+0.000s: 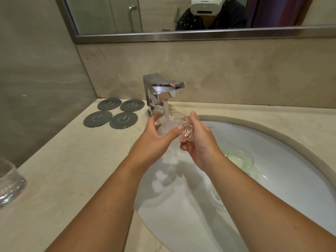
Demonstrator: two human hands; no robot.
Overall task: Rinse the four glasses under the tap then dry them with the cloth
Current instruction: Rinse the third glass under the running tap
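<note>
**Glass held in both hands under the running tap**

1. Far left: I note a clear counter glass (pixel 10 182) standing upright on the counter (pixel 72 170), cut off by the frame edge.

2. Back left of the counter: four dark round coasters (pixel 111 112) lie flat in a two-by-two group, close beside the tap (pixel 161 91).

3. The tap is chrome and square. Water (pixel 165 113) falls from its spout in one stream.

4. Left hand (pixel 158 137): the fingers curl round the far side of the held glass (pixel 179 124). The thumb is pressed across its near side. The stream comes down just beside these fingers.

5. The held glass is over the back left of the sink (pixel 272 135), directly in the stream and tilted off upright. It lies between the two hands, and water breaks over it. I cannot tell which way its mouth points.

6. Right hand (pixel 200 140): the thumb stands up along the right end of the held glass. The fingers are curled together beneath it and grip it from below. Both hands touch the glass, and the left thumb tip lies just beside the right palm.

7. Right of the hands: a sink glass (pixel 240 157) sits in the wet basin, well apart from the stream.

8. I see a further clear shape lower in the basin, too faint to identify.
</note>
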